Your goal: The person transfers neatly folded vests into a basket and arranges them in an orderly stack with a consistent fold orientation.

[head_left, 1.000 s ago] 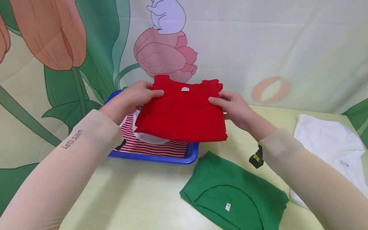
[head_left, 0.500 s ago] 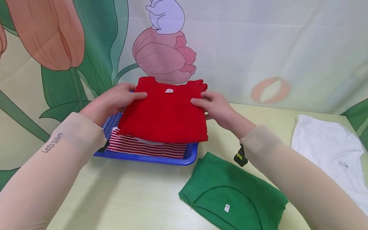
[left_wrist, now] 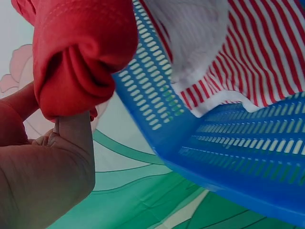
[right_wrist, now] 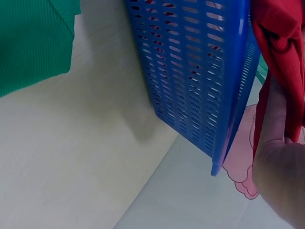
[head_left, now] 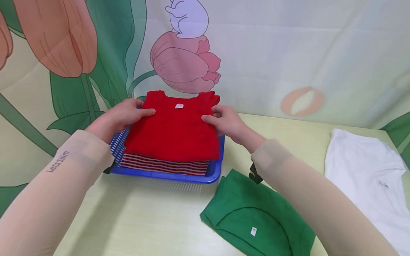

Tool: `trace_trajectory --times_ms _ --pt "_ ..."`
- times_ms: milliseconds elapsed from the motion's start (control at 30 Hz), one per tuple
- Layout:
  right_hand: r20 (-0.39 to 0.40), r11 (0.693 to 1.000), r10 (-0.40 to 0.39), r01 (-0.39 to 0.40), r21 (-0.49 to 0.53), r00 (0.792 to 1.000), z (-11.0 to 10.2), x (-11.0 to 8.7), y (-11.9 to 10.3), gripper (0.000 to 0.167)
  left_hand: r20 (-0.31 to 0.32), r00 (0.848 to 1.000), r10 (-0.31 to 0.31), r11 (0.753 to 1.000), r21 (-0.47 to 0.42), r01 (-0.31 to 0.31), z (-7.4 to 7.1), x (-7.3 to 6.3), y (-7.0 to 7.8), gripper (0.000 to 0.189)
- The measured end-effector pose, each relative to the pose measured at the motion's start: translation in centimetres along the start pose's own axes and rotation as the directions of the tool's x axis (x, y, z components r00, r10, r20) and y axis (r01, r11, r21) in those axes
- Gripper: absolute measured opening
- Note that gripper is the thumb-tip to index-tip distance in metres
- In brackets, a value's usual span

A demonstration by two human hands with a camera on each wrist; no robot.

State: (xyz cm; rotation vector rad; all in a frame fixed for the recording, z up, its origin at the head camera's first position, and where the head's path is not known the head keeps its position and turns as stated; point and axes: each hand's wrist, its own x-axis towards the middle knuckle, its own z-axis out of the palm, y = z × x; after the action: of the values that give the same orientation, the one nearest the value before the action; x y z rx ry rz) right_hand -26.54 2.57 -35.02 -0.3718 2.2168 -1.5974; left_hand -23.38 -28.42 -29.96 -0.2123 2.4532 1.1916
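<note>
A folded red shirt [head_left: 176, 129] with a white neck label is held by both hands over the blue basket [head_left: 192, 177]. My left hand [head_left: 126, 114] pinches its left side, thumb on top; in the left wrist view the folded red cloth [left_wrist: 86, 52] bulges between the fingers. On the right side, my right hand [head_left: 225, 122] pinches the shirt the same way, and the right wrist view has it above the basket's wall [right_wrist: 181, 71]. Inside the basket lies a red-and-white striped garment [head_left: 160, 166], partly covered by the red shirt. Grey-white cloth [left_wrist: 190, 38] lies on the stripes.
A folded green shirt [head_left: 256, 217] with a small white label lies on the table [head_left: 153, 217] in front of the basket. Farther right is a white shirt [head_left: 362, 181], partly behind the right sleeve. A printed curtain [head_left: 256, 53] hangs behind the table.
Both hands have carried the red shirt leftward and slightly down, so it now sits squarely above the basket. The green and white shirts stay where they were.
</note>
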Motion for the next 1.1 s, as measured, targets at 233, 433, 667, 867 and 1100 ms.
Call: trace_trajectory --times_ms 233,433,667,867,1100 --pt "0.010 0.993 0.010 -0.008 -0.120 1.000 1.5 0.7 0.4 0.032 -0.013 1.000 -0.023 0.999 0.036 0.023 -0.3 0.5 -1.4 0.072" --pt "0.008 0.970 0.003 -0.001 -0.245 1.000 2.9 1.2 0.8 0.036 -0.024 1.000 -0.017 0.997 0.072 0.019 -0.6 0.9 -2.9 0.070" --pt "0.034 0.954 0.015 -0.004 -0.301 0.999 4.2 1.4 0.8 0.036 -0.009 0.999 -0.035 0.997 0.066 0.036 -0.7 1.2 -4.1 0.069" --pt "0.066 0.942 0.000 0.022 -0.336 0.998 4.8 1.3 0.5 0.032 0.003 0.999 -0.032 0.997 0.075 0.032 -0.8 0.6 -4.5 0.072" --pt "0.105 0.927 0.030 0.012 -0.375 0.994 5.6 1.2 0.2 0.028 0.007 0.999 -0.042 0.997 0.071 0.041 -0.5 0.5 -5.6 0.067"
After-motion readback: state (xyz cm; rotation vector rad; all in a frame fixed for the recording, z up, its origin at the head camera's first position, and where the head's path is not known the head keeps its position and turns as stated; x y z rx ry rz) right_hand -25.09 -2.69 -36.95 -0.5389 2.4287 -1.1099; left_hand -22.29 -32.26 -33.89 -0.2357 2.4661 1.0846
